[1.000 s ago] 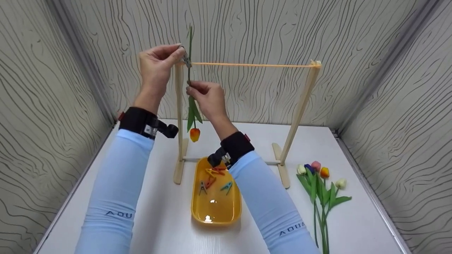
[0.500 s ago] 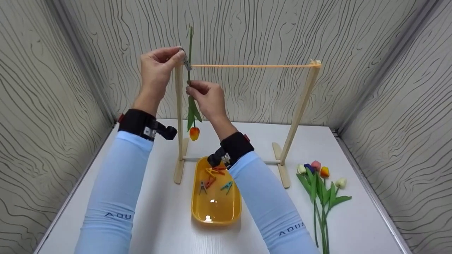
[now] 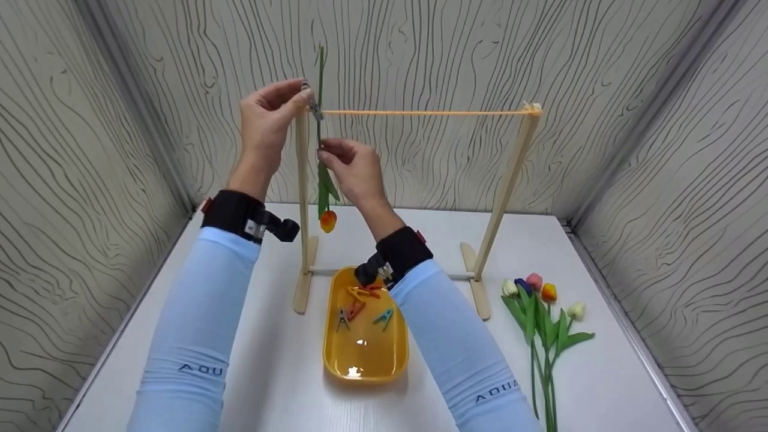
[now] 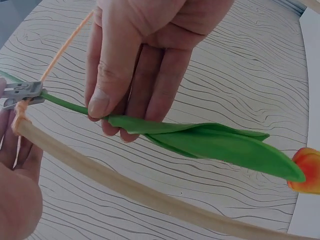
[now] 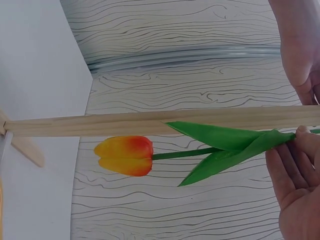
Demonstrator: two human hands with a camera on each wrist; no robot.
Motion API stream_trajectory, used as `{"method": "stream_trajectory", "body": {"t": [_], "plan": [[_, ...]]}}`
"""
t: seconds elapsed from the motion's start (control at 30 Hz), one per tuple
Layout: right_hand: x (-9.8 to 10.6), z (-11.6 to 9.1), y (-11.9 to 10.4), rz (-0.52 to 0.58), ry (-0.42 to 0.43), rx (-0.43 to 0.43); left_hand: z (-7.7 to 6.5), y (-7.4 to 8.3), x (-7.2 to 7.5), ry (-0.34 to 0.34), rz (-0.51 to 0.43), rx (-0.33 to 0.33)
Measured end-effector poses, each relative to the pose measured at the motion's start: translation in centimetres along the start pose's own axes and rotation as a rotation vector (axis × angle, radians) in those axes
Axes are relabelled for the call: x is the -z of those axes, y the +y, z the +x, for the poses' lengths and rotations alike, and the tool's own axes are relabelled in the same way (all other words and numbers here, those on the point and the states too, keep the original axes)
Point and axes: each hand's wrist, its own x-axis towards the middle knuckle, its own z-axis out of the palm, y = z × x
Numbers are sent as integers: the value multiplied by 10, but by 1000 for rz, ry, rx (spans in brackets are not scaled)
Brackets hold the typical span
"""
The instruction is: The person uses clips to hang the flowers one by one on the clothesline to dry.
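Observation:
An orange-yellow artificial tulip [image 3: 327, 221] hangs bloom-down beside the left post of a wooden frame. My left hand [image 3: 264, 123] pinches a grey clothespin [image 4: 25, 91] at the string's left end. The clothespin's nose meets the green stem there, next to the orange string [image 3: 420, 112]. Lower down, the thumb and fingers of my right hand [image 3: 357, 171] pinch the stem just above the leaves. In the right wrist view the bloom [image 5: 125, 156] and both leaves lie alongside the post [image 5: 90, 124]. Part of my left hand is cut off in the left wrist view.
A yellow tray [image 3: 366, 375] below my right forearm holds several coloured clothespins [image 3: 356, 309]. Several more tulips [image 3: 546, 324] lie on the white table [image 3: 288, 384] at the right. The frame's right post [image 3: 507, 192] stands behind them, and patterned walls enclose the table.
My left hand and the clothespin have dipped slightly. The tulip's bloom has swung up and left a little. Both hands keep their pinch.

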Motion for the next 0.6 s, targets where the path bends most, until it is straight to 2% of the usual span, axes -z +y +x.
{"method": "stream_trajectory", "body": {"t": [0.37,0.5,0.6], "plan": [[20,-10,16,-56,30,5,-3,0,-1,11,-89,41],[33,-20,27,-74,53,-5,-9,-2,-2,77,-78,-16],[44,-30,36,-97,66,-9,-18,-5,-3,173,-43,-93]]}}
